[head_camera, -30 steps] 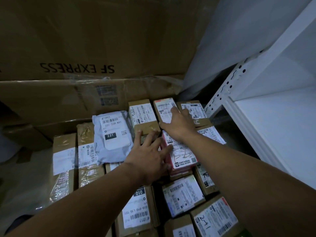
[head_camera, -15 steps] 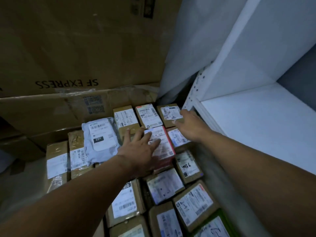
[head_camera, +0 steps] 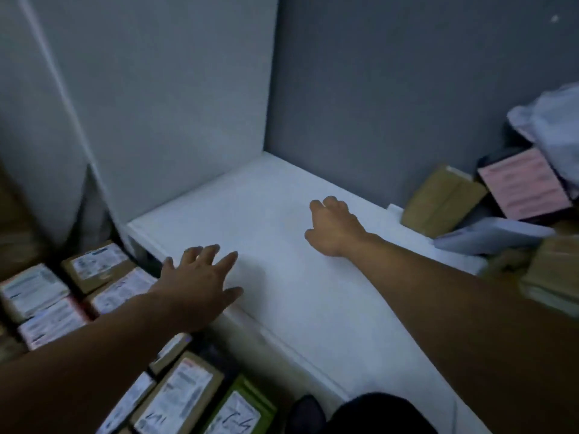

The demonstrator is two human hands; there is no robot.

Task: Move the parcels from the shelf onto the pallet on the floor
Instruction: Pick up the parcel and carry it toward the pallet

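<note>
The left hand [head_camera: 200,283], fingers spread and empty, hovers at the white shelf's [head_camera: 282,208] edge. The right hand [head_camera: 335,227], loosely curled, holds nothing.

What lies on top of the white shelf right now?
On the white shelf, at its right end: a brown box, a pink-labelled parcel and a grey mailer. Whatever lies beneath them is covered.

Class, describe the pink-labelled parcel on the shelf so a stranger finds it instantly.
Follow the white shelf to its right end. There, right of a plain brown box, sits a dark parcel. It alone bears a pink label.
</note>
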